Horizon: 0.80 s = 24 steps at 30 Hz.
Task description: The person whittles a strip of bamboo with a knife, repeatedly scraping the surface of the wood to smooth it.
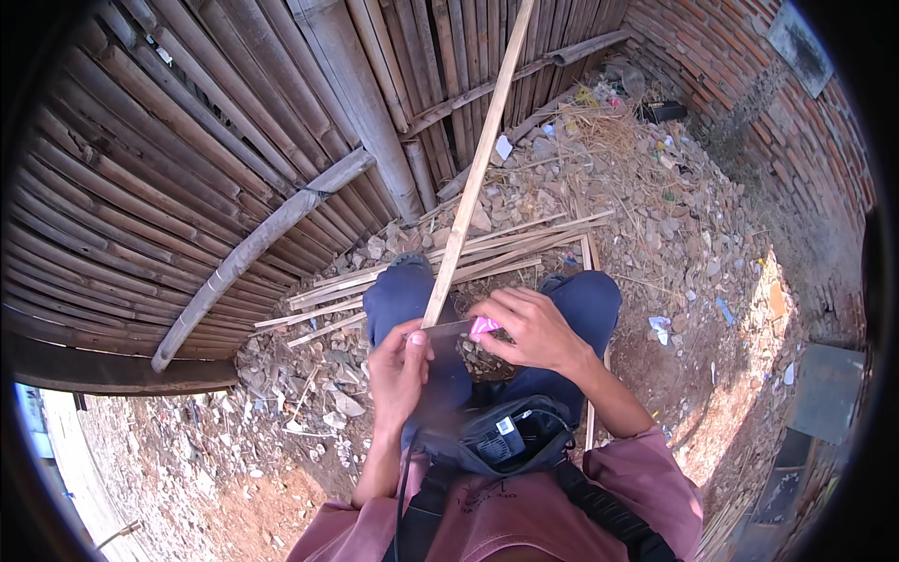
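My left hand [397, 373] is closed at the lower end of a long pale wooden slat [476, 183], its thumb pressed near the tip. The slat slants up and away, past the far bamboo wall. Opposite it, my right hand [532, 326] pinches a small pink thing with white marks [483, 326]. A dark flat strip [449, 330] spans the gap between the pink thing and my left fingers, across the slat's end. Whether strip and pink thing are one piece, I cannot tell. Both hands are above my knees.
Several more slats [506, 245] lie piled on the rubble beyond my feet. A bamboo wall [215, 140] rises at left and ahead, a brick wall [749, 103] at right. Against my lap rests an open dark bag [548, 438] with a device inside. Stones and litter cover the ground.
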### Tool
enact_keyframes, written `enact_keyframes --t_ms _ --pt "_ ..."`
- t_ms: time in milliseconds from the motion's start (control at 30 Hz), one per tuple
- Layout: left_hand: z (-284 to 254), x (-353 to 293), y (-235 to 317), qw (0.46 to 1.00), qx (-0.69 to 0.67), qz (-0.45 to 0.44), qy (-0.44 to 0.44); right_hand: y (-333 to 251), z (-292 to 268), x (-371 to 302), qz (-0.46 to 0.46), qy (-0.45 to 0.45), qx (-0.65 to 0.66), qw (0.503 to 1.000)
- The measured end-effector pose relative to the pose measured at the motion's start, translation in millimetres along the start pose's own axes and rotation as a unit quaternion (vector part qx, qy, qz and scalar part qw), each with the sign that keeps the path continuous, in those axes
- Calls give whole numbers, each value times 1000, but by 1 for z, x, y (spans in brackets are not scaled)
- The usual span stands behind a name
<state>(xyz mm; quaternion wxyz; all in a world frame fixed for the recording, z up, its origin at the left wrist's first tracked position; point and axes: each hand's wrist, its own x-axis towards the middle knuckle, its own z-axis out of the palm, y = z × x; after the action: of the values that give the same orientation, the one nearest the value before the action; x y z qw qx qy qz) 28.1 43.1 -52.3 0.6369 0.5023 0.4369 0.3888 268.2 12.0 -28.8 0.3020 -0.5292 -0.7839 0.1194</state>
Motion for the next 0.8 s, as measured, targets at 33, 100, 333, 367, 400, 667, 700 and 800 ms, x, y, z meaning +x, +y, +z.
enact_keyframes --t_ms 33,100,333,367,400,667,700,800 --pt "0 0 1 1000 0 -1 1 -4 -1 0 4 -2 6 1000" --pt "0 0 1 1000 -4 -1 0 -7 -1 -1 13 -6 17 1000" --pt "-9 1 -11 999 -21 28 -37 -4 11 -4 32 -1 48 998" --pt "-9 1 -12 998 -21 32 -42 -5 12 -4 34 -3 51 998" --pt "-10 1 -14 998 -12 44 -42 -4 14 -5 33 -6 60 998" --pt "-8 2 -22 995 15 96 -34 -2 16 -8 36 -64 133 988" --pt "-8 2 -22 995 21 96 -32 -2 16 -8 37 -65 139 987" --pt "-8 1 -20 994 36 98 -24 -3 17 -8 43 -69 151 985"
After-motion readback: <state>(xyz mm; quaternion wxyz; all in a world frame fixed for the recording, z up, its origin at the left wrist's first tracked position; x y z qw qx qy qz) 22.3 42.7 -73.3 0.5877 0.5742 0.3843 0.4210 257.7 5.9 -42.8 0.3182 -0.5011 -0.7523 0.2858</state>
